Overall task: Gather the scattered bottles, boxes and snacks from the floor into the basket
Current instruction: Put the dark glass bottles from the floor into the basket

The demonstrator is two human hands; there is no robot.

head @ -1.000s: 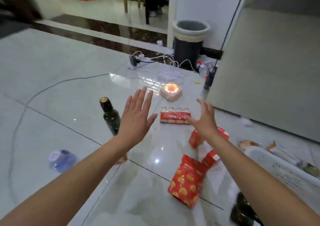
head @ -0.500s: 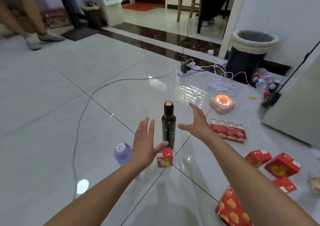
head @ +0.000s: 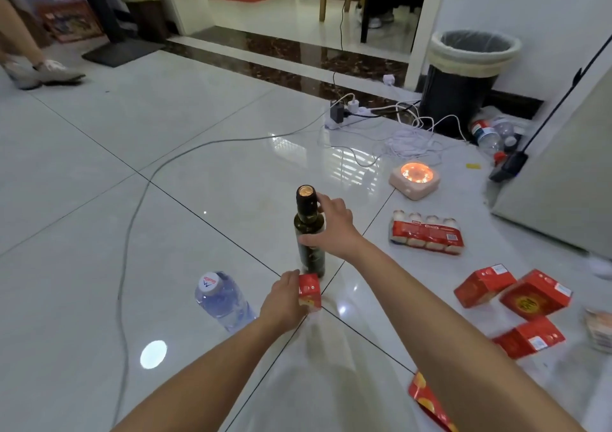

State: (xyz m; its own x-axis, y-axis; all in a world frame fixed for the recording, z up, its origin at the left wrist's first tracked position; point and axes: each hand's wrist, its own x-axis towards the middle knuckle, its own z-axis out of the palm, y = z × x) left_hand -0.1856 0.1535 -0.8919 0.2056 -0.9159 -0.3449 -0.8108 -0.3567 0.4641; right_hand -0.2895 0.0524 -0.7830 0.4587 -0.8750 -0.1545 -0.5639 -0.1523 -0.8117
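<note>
A dark glass bottle (head: 307, 219) stands upright on the white tiled floor. My right hand (head: 331, 229) wraps round its shoulder, thumb in front and fingers behind the neck. Just in front of it stands a small red box (head: 310, 291), which my left hand (head: 284, 302) grips from the left. A clear water bottle (head: 222, 299) lies to the left. A red pack of small white drink bottles (head: 425, 233) lies to the right. Three red boxes (head: 533, 294) and a red snack bag (head: 430, 402) lie further right. The basket is out of view.
A grey cable (head: 132, 219) curves across the floor on the left. A glowing lamp (head: 415, 178), a power strip with tangled white cords (head: 397, 123) and a black waste bin (head: 463, 77) stand behind. A grey panel (head: 563, 183) rises at the right. A person's foot (head: 43, 72) is at far left.
Both hands were open and spread in the air; now my right hand has closed round the dark bottle and my left hand has taken the small red box. The view moved closer.
</note>
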